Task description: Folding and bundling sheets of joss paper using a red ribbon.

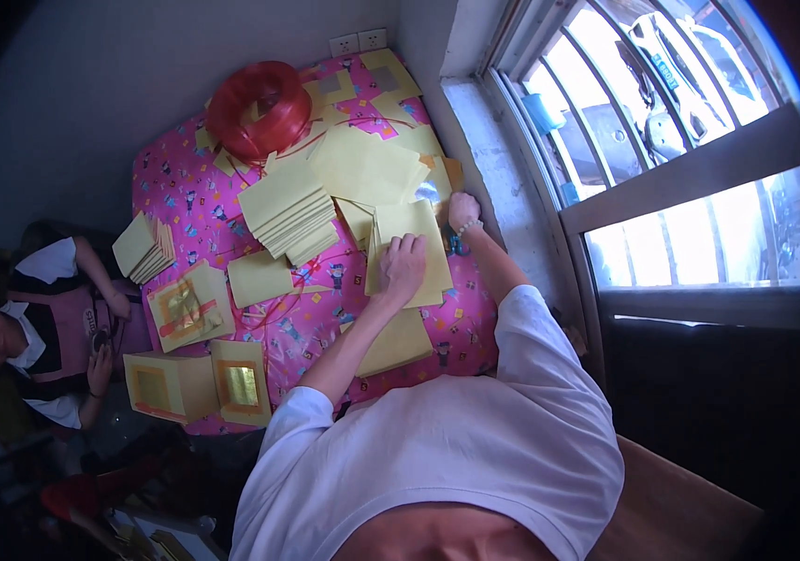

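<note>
My left hand (404,266) rests on a small stack of yellow paper sheets (426,234), its fingers apart and pressing on the top sheet. At the table's right edge, just past the stack, my right hand (463,213) is closed; whatever is in it is hidden. A blue-green object (457,242) lies right below that hand, too small to name. Beyond the hand is an orange-brown strip (454,173) beside a shiny silvery patch (428,191). Another yellow sheet (396,344) lies nearer to me.
A pink patterned cloth (175,187) covers the table. On it are a red coiled ribbon roll (259,110), a fanned yellow paper stack (289,208) and yellow pieces with gold panels (243,382). A person (63,318) sits at the left. A barred window (643,140) borders the right.
</note>
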Tool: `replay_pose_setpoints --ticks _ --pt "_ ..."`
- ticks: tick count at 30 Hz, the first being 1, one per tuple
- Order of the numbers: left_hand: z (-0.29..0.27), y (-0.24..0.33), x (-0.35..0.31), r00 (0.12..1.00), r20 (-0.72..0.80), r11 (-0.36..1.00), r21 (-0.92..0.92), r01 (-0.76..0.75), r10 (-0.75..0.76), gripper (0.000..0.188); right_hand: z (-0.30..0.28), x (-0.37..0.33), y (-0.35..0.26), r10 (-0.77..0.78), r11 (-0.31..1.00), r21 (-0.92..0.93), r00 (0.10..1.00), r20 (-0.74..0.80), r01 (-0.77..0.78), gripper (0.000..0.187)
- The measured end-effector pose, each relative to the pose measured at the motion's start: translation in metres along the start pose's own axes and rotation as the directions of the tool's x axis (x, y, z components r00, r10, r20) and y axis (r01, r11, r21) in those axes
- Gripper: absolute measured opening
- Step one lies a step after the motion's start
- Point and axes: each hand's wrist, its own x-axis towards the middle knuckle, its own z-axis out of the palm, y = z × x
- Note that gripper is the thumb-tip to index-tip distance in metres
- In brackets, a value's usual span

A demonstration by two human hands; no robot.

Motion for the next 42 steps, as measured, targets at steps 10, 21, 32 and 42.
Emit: replay_pose_setpoints --ticks 10,21,32,42 --pt "0.003 -0.001 -0.004 0.999 -0.006 0.999 -0.016 0.034 -0.034 0.025 -0.057 0.050 -0.011 -0.111 0.990 -0.099 0.984 -0.138 0.098 0.011" --pt "-0.003 0.000 -0.005 0.997 -0.044 0.996 -0.076 0.054 -0.058 0.020 -0.186 0.088 -0.055 -0.341 0.913 -0.066 0.662 -0.667 0.404 0.014" --pt "-0.002 -0.009 -0.005 0.997 -0.057 0.990 -0.137 0.040 -0.049 0.019 -0.248 0.139 -0.027 0.456 0.461 0.887 0.866 -0.206 -0.032 0.039" --pt "0.003 -0.030 -0.006 0.995 -0.095 0.978 -0.208 0.005 -0.025 0.015 -0.330 0.102 0.016 0.567 0.218 0.963 0.783 -0.255 0.157 0.040"
